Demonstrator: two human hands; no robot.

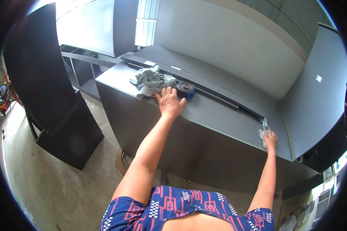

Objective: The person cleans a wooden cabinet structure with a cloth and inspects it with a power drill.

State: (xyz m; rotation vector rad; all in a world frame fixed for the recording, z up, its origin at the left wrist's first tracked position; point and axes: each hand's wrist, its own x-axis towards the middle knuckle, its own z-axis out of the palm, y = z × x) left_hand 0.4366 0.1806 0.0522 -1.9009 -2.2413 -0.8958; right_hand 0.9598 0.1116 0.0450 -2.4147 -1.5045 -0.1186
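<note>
Pressing a grey rag (265,126) onto the grey panel (227,122) at three o'clock, the right hand (271,141) is clutching it, seemingly wiping; a next stroke would call for steady, flat pressure. Near twelve, the left hand (170,104) is lying spread, grasping nothing, just below a crumpled cloth (152,80) and blue tool (186,87). A black cabinet (36,81) is standing toward nine.

The crumpled rag (152,79) is matt cloth, the grey panel (219,118) smooth with a soft sheen, the floor (65,192) mottled concrete.
</note>
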